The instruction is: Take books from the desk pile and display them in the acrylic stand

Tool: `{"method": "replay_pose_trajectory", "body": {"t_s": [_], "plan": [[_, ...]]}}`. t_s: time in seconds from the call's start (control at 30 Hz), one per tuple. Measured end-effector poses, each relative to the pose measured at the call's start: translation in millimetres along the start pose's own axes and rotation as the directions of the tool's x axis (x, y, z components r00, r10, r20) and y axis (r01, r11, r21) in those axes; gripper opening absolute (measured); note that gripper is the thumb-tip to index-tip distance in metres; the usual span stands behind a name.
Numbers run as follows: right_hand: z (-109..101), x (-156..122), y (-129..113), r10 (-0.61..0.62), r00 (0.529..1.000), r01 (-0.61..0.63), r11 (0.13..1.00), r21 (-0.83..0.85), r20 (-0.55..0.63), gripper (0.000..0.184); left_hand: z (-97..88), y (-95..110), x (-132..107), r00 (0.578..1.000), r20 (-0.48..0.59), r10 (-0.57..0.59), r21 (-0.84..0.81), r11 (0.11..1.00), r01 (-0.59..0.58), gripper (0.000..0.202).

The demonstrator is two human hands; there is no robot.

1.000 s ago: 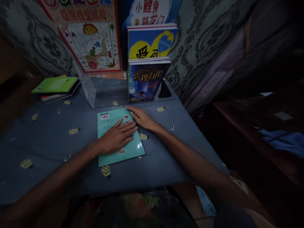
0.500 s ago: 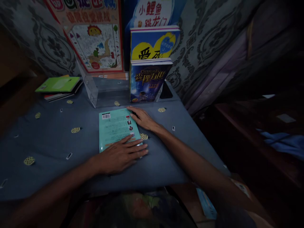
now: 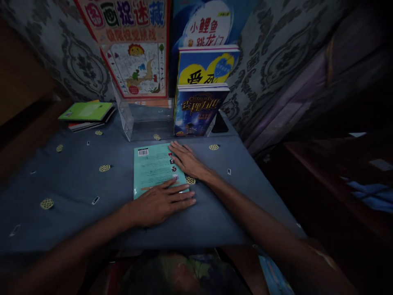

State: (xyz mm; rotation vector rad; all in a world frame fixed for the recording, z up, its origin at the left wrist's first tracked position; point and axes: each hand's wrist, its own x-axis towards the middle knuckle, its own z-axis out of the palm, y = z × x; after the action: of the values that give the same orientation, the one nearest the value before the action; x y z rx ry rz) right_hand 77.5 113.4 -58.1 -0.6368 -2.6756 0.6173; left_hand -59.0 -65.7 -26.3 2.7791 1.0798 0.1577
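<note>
A teal book (image 3: pixel 152 166) lies flat on the table, its barcode at the upper left and small pictures down its right side. Across the book's lower edge rests my left hand (image 3: pixel 164 202), palm down with fingers stretched to the right. My right hand (image 3: pixel 186 159) lies on the upper right edge of the book, fingers extended and grasping nothing. Just behind stands a clear acrylic book stand (image 3: pixel 150 129). It holds a dark blue book (image 3: pixel 198 110), a blue and yellow book (image 3: pixel 196 63) and a red-bordered picture book (image 3: pixel 135 69).
A small stack topped by a green book (image 3: pixel 87 111) sits at the back left. A dark phone-like object (image 3: pixel 220 124) leans beside the stand. The patterned blue tablecloth (image 3: pixel 73 180) ends at a right edge, with a curtain (image 3: pixel 294 90) beyond it.
The view has shifted, so the table and books appear farther right and slightly lower. My right hand lies slightly further over the teal book's edge; my left hand keeps its place.
</note>
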Motion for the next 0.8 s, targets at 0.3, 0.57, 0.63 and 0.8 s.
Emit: {"method": "replay_pose_trajectory", "body": {"t_s": [0.3, 0.57, 0.63, 0.8], "plan": [[-4, -43, -25, -0.022, 0.998, 0.028, 0.995, -0.091, 0.063, 0.056, 8.3, 2, -8, 0.985, -0.151, 0.079, 0.173, 0.984, -0.052, 0.039], [-3, -92, -35, -0.094, 0.993, 0.103, 0.986, -0.135, 0.070, 0.059, 8.2, 14, -27, 0.979, -0.201, 0.042, 0.215, 0.977, 0.003, 0.038], [-5, -99, -37, -0.097, 0.992, 0.108, 0.984, -0.142, 0.078, 0.061, 7.1, 17, -39, 0.983, -0.184, -0.001, 0.197, 0.980, 0.038, 0.041], [-8, -108, -44, -0.090, 0.991, 0.104, 0.983, -0.151, 0.099, 0.061, 6.8, 23, -73, 0.978, -0.189, -0.091, 0.134, 0.984, 0.118, 0.047]]}}
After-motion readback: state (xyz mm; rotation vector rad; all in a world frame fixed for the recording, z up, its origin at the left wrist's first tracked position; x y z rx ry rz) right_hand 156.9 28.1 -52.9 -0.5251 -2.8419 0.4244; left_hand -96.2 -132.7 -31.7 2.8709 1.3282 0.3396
